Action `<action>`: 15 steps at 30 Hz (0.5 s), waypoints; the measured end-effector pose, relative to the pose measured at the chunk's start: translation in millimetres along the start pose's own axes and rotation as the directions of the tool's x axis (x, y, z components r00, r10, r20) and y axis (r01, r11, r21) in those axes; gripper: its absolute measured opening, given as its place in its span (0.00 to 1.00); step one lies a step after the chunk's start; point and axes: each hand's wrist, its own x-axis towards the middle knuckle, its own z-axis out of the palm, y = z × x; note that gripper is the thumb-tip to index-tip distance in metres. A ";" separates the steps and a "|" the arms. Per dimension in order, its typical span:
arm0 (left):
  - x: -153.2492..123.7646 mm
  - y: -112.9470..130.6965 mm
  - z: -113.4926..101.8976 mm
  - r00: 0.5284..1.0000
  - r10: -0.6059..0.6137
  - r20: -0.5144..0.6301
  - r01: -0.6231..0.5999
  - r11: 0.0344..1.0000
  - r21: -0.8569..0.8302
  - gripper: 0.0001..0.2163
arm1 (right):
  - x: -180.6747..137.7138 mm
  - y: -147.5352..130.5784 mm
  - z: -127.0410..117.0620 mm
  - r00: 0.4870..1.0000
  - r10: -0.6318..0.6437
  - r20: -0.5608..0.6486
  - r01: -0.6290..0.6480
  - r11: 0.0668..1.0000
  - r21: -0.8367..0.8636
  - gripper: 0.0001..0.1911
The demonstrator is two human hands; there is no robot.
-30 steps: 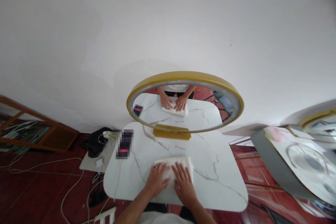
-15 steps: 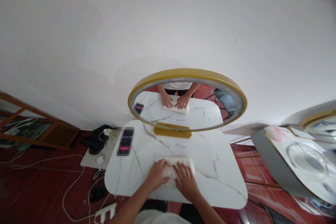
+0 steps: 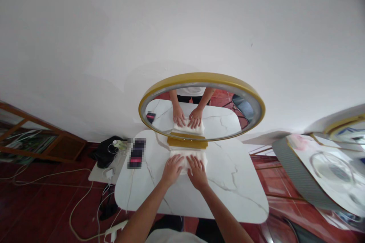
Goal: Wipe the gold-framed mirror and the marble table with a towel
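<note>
At left on a white marbled table [image 3: 228,190], a pixelated dark object [image 3: 137,153]; next, the left hand [image 3: 172,170], palm down, fingers slightly spread on the left half of a white cloth [image 3: 184,162], which lies directly beneath the fingers, long axis running left to right, far edge just near of a mirror's gold base [image 3: 187,143]; then the right hand [image 3: 197,172], fingers likewise spread on the right half, neither hand nearer

Your top [image 3: 176,236]: whitish fabric. Your legwear [image 3: 169,223]: black. Your forearms [image 3: 146,209]: bare. Your left hand [image 3: 172,169] and right hand [image 3: 197,172]: likewise bare.
</note>
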 end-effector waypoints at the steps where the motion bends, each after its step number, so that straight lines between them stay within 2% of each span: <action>1: -9.6 1.8 0.9 1.000 0.002 -0.001 -0.002 1.000 0.002 0.23 | -9.8 -2.9 0.4 1.000 -0.004 -0.002 0.004 1.000 0.003 0.32; 5: -59.3 3.9 4.9 0.998 0.062 0.026 -0.062 0.998 -0.001 0.24 | -61.4 -12.0 5.6 0.998 -0.063 0.004 0.063 0.997 0.043 0.33; 9: -104.9 -5.6 7.7 0.984 0.149 0.102 -0.150 0.989 0.001 0.26 | -105.5 -21.0 13.6 0.982 -0.172 0.075 0.165 0.982 0.091 0.33; 12: -122.0 -19.0 11.5 0.976 0.181 0.123 -0.185 0.982 0.024 0.26 | -115.0 -30.0 15.3 0.970 -0.208 0.127 0.194 0.974 0.115 0.34; 15: -122.7 -35.3 16.7 0.981 0.174 0.081 -0.180 0.981 0.067 0.26 | -104.5 -39.8 11.4 0.955 -0.243 0.172 0.218 0.964 0.152 0.37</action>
